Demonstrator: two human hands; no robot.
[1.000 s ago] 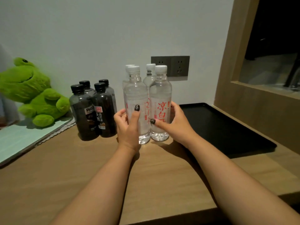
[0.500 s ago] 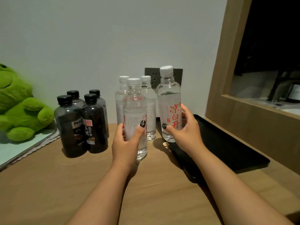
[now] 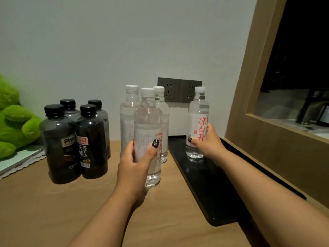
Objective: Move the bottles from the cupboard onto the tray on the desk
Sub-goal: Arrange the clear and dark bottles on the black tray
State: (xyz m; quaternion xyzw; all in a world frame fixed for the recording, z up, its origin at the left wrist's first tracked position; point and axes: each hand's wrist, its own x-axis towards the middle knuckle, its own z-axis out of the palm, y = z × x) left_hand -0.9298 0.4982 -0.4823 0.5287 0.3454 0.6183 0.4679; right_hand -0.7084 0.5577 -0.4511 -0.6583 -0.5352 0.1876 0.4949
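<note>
My right hand (image 3: 208, 146) grips a clear water bottle with red characters (image 3: 197, 120), upright over the far end of the black tray (image 3: 213, 184); I cannot tell whether its base touches the tray. A second clear water bottle (image 3: 148, 122) is gripped by my left hand (image 3: 132, 168), just above the wooden desk (image 3: 53, 211), left of the tray. Two more clear bottles (image 3: 129, 111) stand behind it. Several dark bottles with black caps (image 3: 60, 143) stand in a group further left.
A green plush frog (image 3: 14, 129) sits at the far left on a pale mat (image 3: 19, 157). A wall socket (image 3: 179, 90) is behind the bottles. A wooden panel (image 3: 252, 97) borders the tray on the right.
My right hand carried its bottle right and away, over the tray's far end. My left hand lifted its bottle off the desk and away from the other two clear ones.
</note>
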